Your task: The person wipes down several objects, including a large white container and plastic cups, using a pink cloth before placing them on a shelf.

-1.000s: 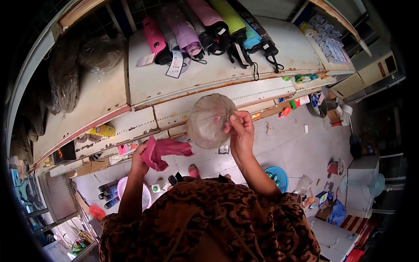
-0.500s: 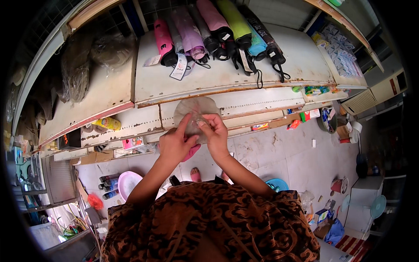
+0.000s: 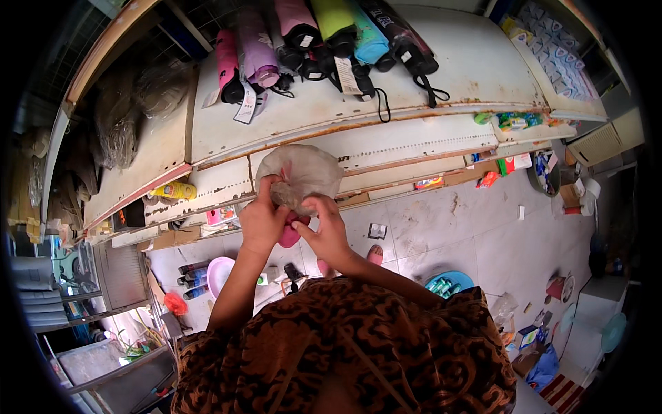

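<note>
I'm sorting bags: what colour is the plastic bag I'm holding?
The plastic bag is translucent greyish white, clearest in the head view.

We found the upper shelf [image 3: 483, 76] white, with brown rust along its front edge. On it we recorded a row of folded umbrellas [image 3: 334, 31], pink, purple, lime green, blue and black among them, their dark ends toward the front. At its right end we noted stacked blue-and-white packets [image 3: 560, 63]; at its left, plastic-wrapped goods [image 3: 118, 131] whose kind we could not tell. The lower shelf [image 3: 420, 142] was white and perforated, with a yellow container [image 3: 174, 190] at its left. On the pale tiled floor [image 3: 441, 241], visibly smudged, we observed a blue basin [image 3: 469, 279], a pink basin [image 3: 217, 276] and a red bucket [image 3: 554, 288].
</note>
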A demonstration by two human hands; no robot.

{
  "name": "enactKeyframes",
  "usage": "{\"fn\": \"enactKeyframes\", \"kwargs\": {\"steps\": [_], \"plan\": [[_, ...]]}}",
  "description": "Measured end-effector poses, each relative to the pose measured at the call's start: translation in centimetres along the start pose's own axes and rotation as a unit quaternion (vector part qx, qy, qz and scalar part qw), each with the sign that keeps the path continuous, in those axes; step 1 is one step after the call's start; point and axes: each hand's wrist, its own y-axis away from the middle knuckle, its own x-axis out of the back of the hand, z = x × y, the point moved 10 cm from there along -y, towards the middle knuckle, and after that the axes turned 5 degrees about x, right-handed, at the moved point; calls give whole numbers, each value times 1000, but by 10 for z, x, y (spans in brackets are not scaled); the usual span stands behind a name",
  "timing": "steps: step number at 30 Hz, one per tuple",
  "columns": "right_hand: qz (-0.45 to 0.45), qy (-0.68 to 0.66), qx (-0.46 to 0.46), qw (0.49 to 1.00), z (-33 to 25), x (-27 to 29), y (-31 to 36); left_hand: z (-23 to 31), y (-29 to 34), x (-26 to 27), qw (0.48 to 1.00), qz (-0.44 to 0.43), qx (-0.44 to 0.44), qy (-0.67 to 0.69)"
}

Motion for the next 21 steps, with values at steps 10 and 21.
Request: {"fn": "enactKeyframes", "kwargs": {"steps": [10,21], "plan": [[-114,36,-2,993,9,-34,16,9,1,5,1000,19,-9,-19],[104,-642,-352,673,100,65,140,9,-2,15,993,72,-79,41]]}}
